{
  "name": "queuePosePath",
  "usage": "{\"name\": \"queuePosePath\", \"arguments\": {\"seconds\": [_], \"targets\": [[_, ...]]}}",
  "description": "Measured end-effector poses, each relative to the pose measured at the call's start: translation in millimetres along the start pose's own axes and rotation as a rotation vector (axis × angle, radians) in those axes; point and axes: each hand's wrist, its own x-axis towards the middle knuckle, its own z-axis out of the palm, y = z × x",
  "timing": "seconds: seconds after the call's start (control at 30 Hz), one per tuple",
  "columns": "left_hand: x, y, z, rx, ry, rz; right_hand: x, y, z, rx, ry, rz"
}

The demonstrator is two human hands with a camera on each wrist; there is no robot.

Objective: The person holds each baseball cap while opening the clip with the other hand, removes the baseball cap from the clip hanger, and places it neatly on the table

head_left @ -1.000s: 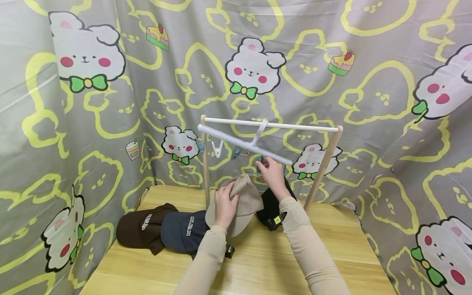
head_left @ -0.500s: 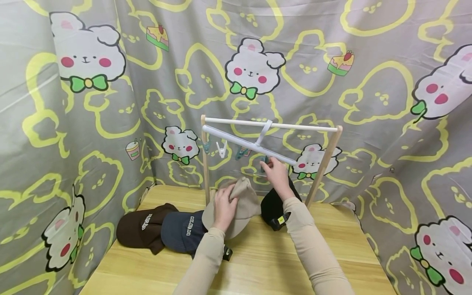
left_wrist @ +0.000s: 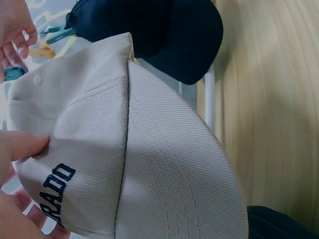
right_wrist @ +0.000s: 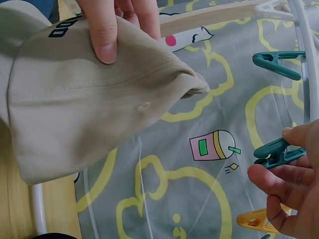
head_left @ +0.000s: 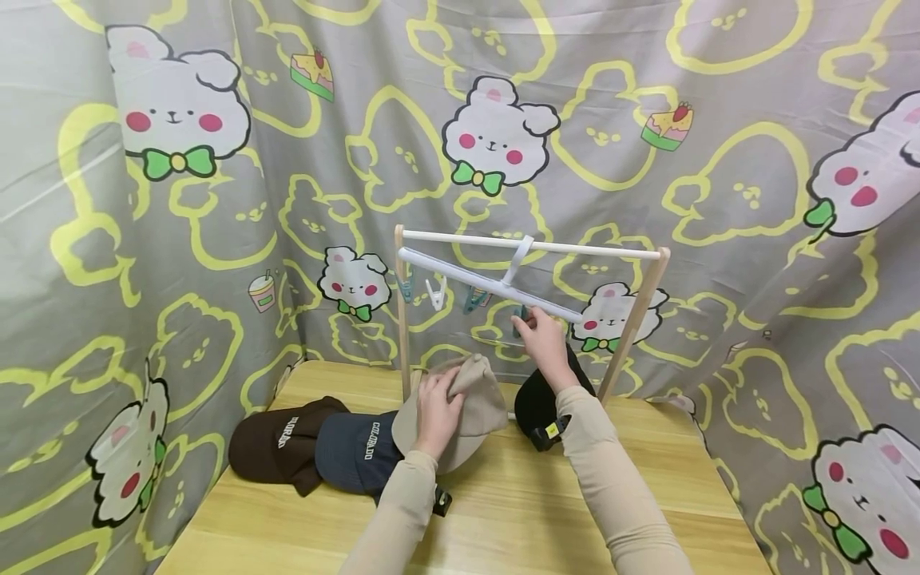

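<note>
My left hand (head_left: 440,407) grips a beige baseball cap (head_left: 480,395) by its crown, thumb on one side and fingers on the other. Dark letters show on its front in the left wrist view. My right hand (head_left: 544,343) pinches a teal clothes peg (right_wrist: 273,152) that hangs from a white hanger (head_left: 489,283). The cap's pinched crown edge (right_wrist: 197,85) is apart from that peg. Below my right wrist is a black cap (head_left: 535,403), partly hidden by the sleeve; a green peg (left_wrist: 62,35) shows at its edge in the left wrist view.
The hanger hangs tilted from the white bar (head_left: 460,238) of a wooden rack (head_left: 636,319). A white peg (head_left: 436,293), another teal peg (right_wrist: 279,64) and a yellow peg (right_wrist: 254,219) hang along it. A brown cap (head_left: 266,447) and navy cap (head_left: 348,451) overlap on the table (head_left: 517,519).
My right hand, with the peg, has moved slightly right, and the hanger and black cap have shifted right too. The beige cap in my left hand has dropped a little and moved slightly left.
</note>
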Motion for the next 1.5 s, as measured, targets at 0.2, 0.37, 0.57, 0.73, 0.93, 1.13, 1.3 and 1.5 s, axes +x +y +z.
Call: {"name": "queuePosePath", "arguments": {"seconds": [0.2,0.37,0.57,0.73,0.93,1.13,1.3,1.5], "targets": [[-2.6,-3.0,0.4,0.020,-0.008,-0.008,-1.2,1,-3,-0.007,-0.012,-0.024],[-4.0,-4.3,0.0,0.020,-0.016,-0.005,-1.8,1,-6,-0.005,-0.008,-0.042],[-7.0,-5.5,-0.6,0.031,-0.028,0.011,-3.0,4,-10,-0.024,0.011,-0.039],[-9.4,-6.4,-0.4,0.043,-0.053,0.013,-3.9,8,-17,-0.021,0.026,-0.015],[-13.3,-7.6,1.7,0.054,-0.079,0.017,-3.7,11,-22,-0.052,0.035,-0.014],[-16.8,-7.0,0.8,0.063,-0.113,-0.004,-3.3,17,-26,-0.082,0.028,-0.013],[-17.3,-9.0,0.6,0.077,-0.122,0.011,-3.4,19,-29,-0.059,0.034,-0.009],[-20.0,-11.8,-0.1,0.097,-0.146,0.021,-3.2,22,-32,-0.107,0.068,-0.021]]}}
